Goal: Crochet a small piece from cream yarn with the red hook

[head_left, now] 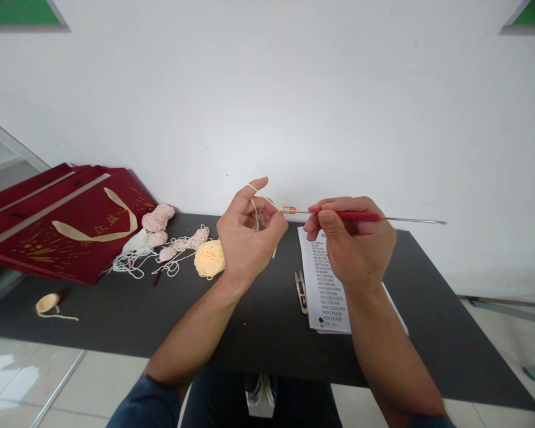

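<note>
Two hands are hovering: the right hand [356, 252] is gripping one red-handled hook [354, 216] between thumb and fingers, the left hand [252, 232] pinching one pale yarn strand [265, 197]. The hook's tip is meeting the strand and one orange marker [289, 207] beside the left thumb tip. One pair of snips [301, 292] is lying beside printed sheets [327, 297]; one yellow ball [208, 259] is resting beyond the left wrist.

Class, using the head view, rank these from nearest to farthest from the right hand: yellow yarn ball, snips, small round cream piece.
1. Snips: nearest the right hand, just left of the printed sheet.
2. Yellow yarn ball: farther left, past the left hand.
3. Small round cream piece: farthest, toward the left end of the black table.
</note>
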Demonstrator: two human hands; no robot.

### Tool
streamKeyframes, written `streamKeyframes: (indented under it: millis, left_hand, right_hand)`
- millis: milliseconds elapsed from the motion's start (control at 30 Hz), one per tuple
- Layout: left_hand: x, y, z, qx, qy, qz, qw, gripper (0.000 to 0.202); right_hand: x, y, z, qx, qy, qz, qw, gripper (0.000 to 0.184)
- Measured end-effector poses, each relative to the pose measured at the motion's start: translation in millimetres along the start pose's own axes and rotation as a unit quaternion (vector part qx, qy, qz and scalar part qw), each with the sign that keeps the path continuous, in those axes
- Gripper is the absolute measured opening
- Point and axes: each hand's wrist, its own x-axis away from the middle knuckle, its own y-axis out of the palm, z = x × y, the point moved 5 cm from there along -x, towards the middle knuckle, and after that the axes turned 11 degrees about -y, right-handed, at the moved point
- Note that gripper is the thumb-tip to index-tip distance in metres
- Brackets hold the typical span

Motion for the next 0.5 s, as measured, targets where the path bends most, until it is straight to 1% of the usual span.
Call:
streamKeyframes:
  millis: [167, 233, 300, 367, 400, 500]
  left_hand:
    - [0.5, -0.8, 0.3, -0.019, 0.022, -0.013, 1.0, 0.056]
    - [-1.1, -1.4, 2.0, -0.016, 0.026, -0.036, 0.999, 0.057]
    - [-4.5, -1.5, 2.4, 0.001, 0.012, -0.084, 0.996, 0.057]
    - [-8.8, -1.5, -0.2, 0.024, -0.023, -0.148, 0.988, 0.054]
    - [-11.1, -1.8, -2.4, 0.034, -0.043, -0.176, 0.983, 0.054]
    - [-16.4, -2.9, -8.2, 0.078, -0.073, -0.247, 0.963, 0.053]
  right_hand:
    - [-1.1, -2.7, 1.3, -0.016, 0.001, -0.014, 1.0, 0.012]
    - [-2.0, -3.7, -0.4, -0.025, 0.003, -0.025, 0.999, 0.012]
    - [-3.8, -5.3, -1.0, -0.039, 0.01, -0.034, 0.999, 0.012]
    - [-5.8, -6.7, -0.1, -0.063, 0.023, -0.045, 0.997, 0.01]
    - [-6.7, -7.2, 0.8, -0.076, 0.03, -0.05, 0.995, 0.01]
    - [-8.3, -7.6, 3.9, -0.111, 0.057, -0.062, 0.99, 0.012]
